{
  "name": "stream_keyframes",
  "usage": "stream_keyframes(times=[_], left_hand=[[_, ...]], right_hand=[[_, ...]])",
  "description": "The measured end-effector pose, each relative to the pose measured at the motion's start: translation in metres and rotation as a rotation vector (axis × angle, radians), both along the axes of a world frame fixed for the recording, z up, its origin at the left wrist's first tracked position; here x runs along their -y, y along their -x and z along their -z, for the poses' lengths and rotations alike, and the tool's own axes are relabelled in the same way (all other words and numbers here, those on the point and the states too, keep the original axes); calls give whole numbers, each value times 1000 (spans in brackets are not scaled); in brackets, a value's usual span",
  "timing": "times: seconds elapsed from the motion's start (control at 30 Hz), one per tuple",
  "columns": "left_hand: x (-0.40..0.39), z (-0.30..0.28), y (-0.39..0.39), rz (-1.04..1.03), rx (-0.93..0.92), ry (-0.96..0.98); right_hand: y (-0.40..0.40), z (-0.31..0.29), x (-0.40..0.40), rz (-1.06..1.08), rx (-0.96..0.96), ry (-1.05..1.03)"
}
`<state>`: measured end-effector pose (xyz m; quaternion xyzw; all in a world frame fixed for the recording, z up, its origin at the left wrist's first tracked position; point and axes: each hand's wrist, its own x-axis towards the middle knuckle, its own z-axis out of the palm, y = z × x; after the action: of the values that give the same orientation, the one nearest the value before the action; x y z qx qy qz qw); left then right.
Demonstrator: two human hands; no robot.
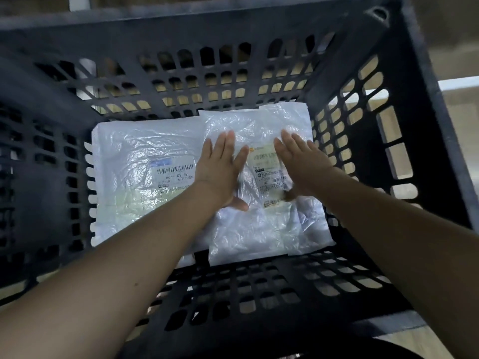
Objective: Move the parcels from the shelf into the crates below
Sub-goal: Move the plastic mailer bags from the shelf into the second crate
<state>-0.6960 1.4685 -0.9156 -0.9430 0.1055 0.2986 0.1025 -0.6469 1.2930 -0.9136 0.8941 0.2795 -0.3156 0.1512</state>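
Down inside the black slatted crate, two white poly-bag parcels lie flat.

Larger barcode-label parcel sits left; the smaller parcel overlaps it, pressed under my left hand and right hand, each grip wide, fingers straight. Shelf out of view, so remaining parcels unknown.

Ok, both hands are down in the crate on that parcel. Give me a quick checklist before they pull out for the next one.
1. Right parcel lies inside the crate: ok.
2. It lies flat on the bottom: not ok, its left edge overlaps the left parcel.
3. Left hand open, fingers straight on the plastic: ok.
4. Right hand open, nothing pinched: ok.
5. Parcels below the crate rim: ok.
6. More parcels left on the shelf: cannot tell, shelf out of view.
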Motion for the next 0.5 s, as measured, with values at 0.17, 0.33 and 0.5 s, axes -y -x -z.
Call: stream_keyframes(times=[0.17,0.33,0.5], left_hand=[[20,-21,19,34,63,-142],[16,-9,25,123,65,-125],[11,-1,17,110,74,-86]], right_hand=[[23,-20,1,54,25,-25],[28,-17,2,42,-24,-11],[20,-5,0,7,26,-8]])
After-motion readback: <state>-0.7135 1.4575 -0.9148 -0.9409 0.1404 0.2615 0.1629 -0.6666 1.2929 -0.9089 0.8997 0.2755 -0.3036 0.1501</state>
